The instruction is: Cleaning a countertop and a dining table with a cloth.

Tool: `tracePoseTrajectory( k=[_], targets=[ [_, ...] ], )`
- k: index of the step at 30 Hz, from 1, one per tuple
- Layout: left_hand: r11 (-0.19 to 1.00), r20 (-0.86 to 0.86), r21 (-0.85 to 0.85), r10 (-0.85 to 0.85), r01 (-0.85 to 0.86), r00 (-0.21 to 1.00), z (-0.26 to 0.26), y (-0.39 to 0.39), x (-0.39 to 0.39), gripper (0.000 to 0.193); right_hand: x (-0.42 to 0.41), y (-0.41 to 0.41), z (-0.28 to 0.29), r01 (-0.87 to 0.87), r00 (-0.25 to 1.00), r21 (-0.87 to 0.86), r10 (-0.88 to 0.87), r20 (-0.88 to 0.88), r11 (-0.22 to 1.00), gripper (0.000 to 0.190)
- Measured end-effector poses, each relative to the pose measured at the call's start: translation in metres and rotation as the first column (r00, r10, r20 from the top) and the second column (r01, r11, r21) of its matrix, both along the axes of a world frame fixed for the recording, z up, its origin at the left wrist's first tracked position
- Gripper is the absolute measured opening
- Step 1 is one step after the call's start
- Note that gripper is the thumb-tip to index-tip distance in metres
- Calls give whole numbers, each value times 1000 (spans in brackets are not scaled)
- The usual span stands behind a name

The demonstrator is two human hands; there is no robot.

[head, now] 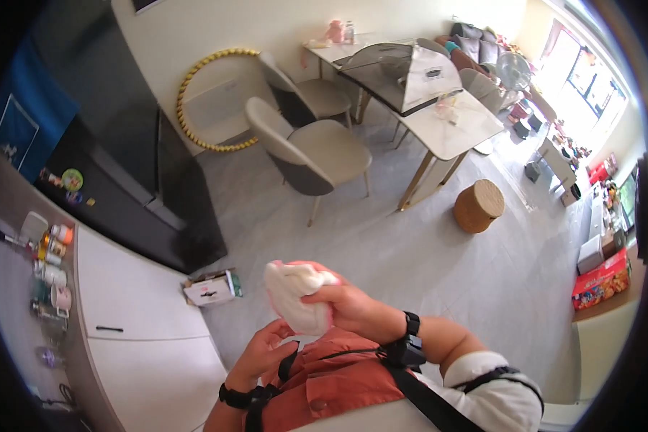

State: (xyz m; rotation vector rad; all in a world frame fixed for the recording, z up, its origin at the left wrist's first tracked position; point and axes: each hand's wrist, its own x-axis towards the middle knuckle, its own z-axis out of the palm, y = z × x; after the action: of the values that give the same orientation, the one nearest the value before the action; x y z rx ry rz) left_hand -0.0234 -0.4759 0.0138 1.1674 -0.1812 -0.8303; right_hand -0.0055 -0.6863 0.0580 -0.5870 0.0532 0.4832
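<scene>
A folded white cloth point(289, 302) with pinkish edges is gripped in my right hand point(353, 308), the thumb pressing across it and part of it bunched up. Just below and to the left of it is my left hand point(264, 345), its fingers slightly bent and apart. Those fingertips come close to the cloth's lower edge; whether they touch it I cannot tell. Both hands are in front of my chest, over a reddish apron point(335, 383). Black straps are fastened around both wrists.
A cabinet point(140, 291) with cups and bottles on top stands at left, beside a dark fridge point(119, 135). A small box point(213, 289) rests on the floor. Farther off are chairs point(329, 148), a marble-look table point(459, 127) with a mesh food cover, and a woven stool point(479, 206).
</scene>
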Motion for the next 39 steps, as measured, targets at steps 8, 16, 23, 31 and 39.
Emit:
tracePoseTrajectory(
  k=[8, 16, 23, 31, 39],
  targets=[
    [974, -294, -165, -196, 153, 935, 10, -118, 50, 25, -40, -128, -45, 519, 810, -507, -208, 548, 688, 44],
    [855, -399, -151, -512, 496, 761, -12, -214, 127, 34, -10, -161, -50, 697, 717, -711, 54, 695, -93, 50],
    [759, -398, -188, -639, 623, 658, -19, -286, 219, 37, 70, -209, -58, 533, 837, -796, 37, 547, -287, 69],
    [661, -254, -150, -745, 736, 617, -47, -325, 323, 44, 146, -270, -73, 489, 867, -870, -78, 493, -58, 45],
    [837, -26, 312, -464, 449, 885, -88, -346, 405, 29, 177, -430, -106, 183, 782, -968, -571, 250, -173, 40]
  ],
)
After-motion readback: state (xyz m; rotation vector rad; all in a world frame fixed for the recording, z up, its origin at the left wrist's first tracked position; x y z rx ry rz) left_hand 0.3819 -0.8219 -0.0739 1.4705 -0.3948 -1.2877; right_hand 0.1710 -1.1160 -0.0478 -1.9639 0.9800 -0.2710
